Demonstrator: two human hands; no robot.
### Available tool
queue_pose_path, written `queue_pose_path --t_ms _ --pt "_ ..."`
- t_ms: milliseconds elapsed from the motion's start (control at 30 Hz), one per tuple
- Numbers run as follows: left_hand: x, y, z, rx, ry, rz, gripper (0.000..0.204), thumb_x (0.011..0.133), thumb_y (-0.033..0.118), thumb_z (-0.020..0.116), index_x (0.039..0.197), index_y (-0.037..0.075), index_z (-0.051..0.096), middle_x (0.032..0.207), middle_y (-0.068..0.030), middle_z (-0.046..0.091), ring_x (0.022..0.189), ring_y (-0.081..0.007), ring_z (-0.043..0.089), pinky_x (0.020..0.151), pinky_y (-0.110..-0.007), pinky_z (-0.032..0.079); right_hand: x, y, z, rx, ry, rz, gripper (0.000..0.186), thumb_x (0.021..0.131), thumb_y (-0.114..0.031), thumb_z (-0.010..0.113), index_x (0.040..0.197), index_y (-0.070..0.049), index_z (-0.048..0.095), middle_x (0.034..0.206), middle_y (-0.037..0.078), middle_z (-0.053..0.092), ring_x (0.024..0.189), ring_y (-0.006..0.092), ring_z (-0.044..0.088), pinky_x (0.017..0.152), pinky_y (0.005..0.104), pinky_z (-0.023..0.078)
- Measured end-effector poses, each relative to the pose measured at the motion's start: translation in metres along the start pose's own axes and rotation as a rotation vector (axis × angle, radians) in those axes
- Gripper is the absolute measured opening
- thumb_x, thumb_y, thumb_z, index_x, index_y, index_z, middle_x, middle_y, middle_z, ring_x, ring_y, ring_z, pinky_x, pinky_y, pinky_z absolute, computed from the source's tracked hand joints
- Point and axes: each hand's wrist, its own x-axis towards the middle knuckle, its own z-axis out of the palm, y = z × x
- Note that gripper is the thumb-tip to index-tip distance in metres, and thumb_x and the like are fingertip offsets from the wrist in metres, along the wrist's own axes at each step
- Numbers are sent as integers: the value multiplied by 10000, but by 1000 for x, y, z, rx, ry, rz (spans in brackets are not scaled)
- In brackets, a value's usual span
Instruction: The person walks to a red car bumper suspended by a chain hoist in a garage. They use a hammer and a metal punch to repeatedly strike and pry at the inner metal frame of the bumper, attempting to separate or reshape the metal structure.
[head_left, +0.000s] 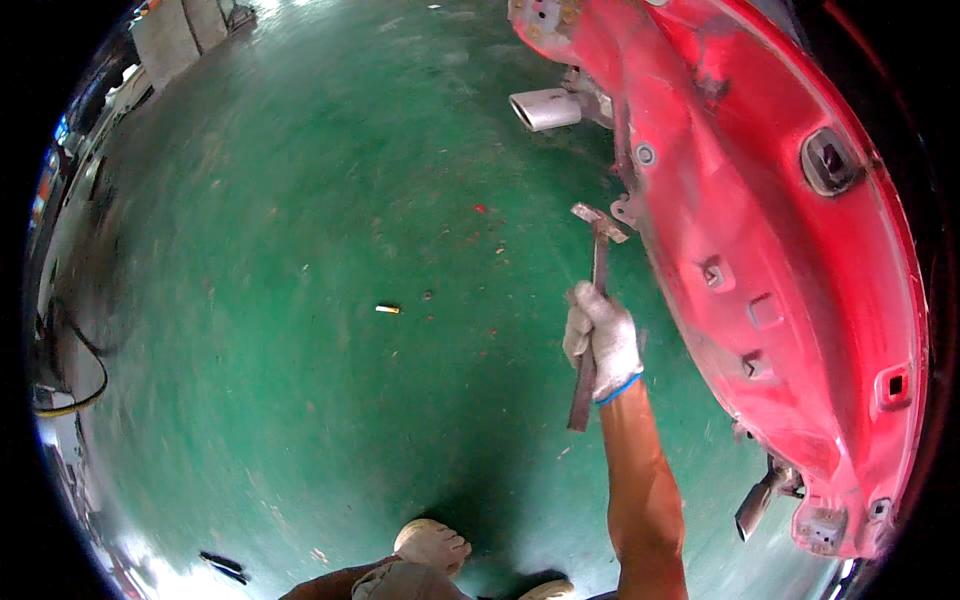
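Nearest, at the floor's lower edge, the left hand (432, 545) in a pale work glove sits beside the person's grey-clad leg, its fingers curled; whether that grip holds anything I cannot tell. Further out, the right hand (605, 345), in a white glove with a blue cuff, has its grip closed around the middle of a worn, grey metal hammer (600, 262), whose head points away from the person, near the left edge of the large red painted-metal car body panel (830, 330). The step looks like hammer work on or beside that panel, perhaps lining up; the next move seems to call for a firm hold and a controlled aim. As for room, a silver exhaust tip (757, 508) juts from the panel's near end, while the glossy green floor (300, 400) spreads widely leftward, with a small white-and-orange stub (388, 309) lying on it. Beyond the hammer head, an oval silver tailpipe (547, 109) narrows the far side.
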Motion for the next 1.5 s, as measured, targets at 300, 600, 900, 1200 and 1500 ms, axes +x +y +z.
queue_pose_path --t_ms 300,600,900,1200,1500 --pt "-5 -12 20 -10 -2 55 347 917 307 584 1182 89 638 1045 -55 666 996 -251 660 879 -396 531 -5 5 -10 -40 40 3 288 966 -313 669 823 -111 521 590 -12 483 414 117 463 395 280 382" --pt "-8 -13 37 -60 8 15 336 903 311 588 1154 93 635 1013 -44 655 970 -277 652 849 -442 531 -8 -8 -12 -107 27 10 219 979 -286 622 916 -94 540 564 -27 449 409 97 432 388 257 362" --pt "-5 1 -35 2 -148 27 343 903 286 582 1179 83 603 1089 -66 628 1110 -251 624 961 -395 479 -17 50 -45 -417 87 357 235 919 -237 724 874 -64 572 652 11 532 491 133 503 445 297 428" --pt "-3 0 -15 -22 -154 12 356 965 330 506 1199 78 596 1103 -82 632 1124 -260 618 990 -404 466 -31 91 -62 -466 57 467 248 895 -229 754 932 -49 587 668 18 548 507 133 527 447 309 431" --pt "-2 1 -36 -29 -322 32 359 968 311 510 1221 70 591 1154 -74 637 1149 -253 614 1022 -410 455 -27 -13 -7 -430 -156 -80 336 877 -262 775 1032 -6 623 677 35 582 596 135 593 547 307 509"
